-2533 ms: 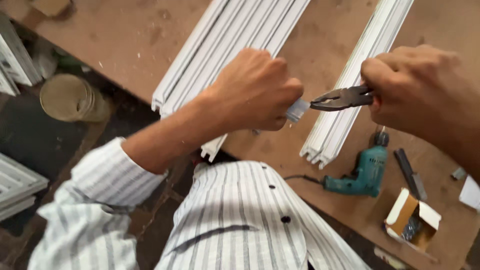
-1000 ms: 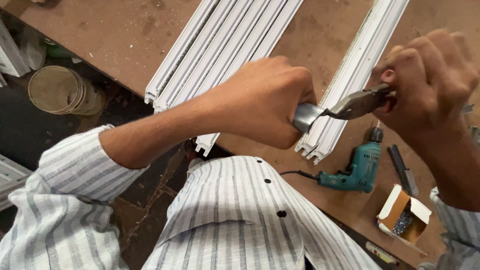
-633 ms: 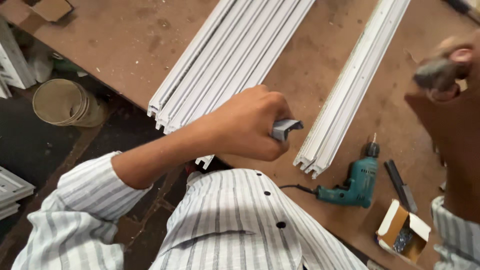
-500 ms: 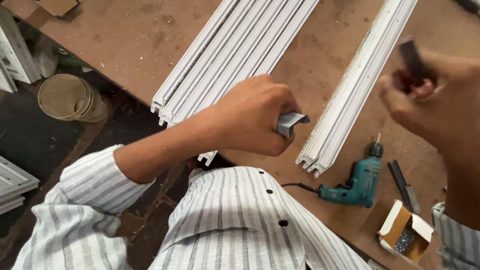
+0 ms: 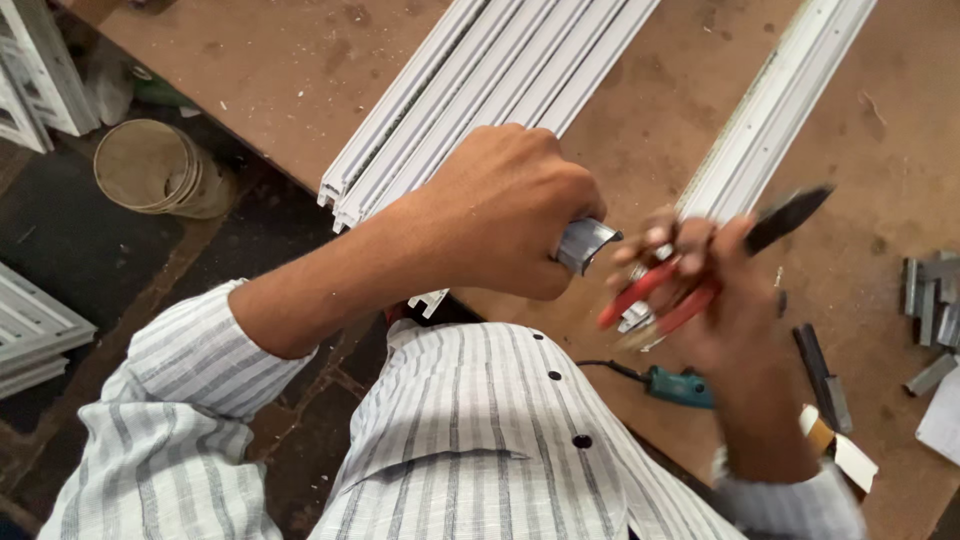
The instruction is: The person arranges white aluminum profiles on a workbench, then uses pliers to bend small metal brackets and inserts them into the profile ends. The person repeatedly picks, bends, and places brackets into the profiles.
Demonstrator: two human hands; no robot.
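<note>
The left hand [image 5: 500, 215] is closed in a fist around a small grey bent metal piece [image 5: 585, 243], above the brown wooden table [image 5: 250, 70]. The right hand [image 5: 715, 300], blurred, grips red-handled pliers [image 5: 700, 270] just beside it, w/ long white plastic profiles [image 5: 500, 90] behind.

We grip a short grey metal piece [image 5: 585, 243] in our left hand [image 5: 500, 215] — our right hand [image 5: 715, 300], blurred, holds red-handled pliers [image 5: 700, 265] over the brown workbench [image 5: 250, 70].
</note>
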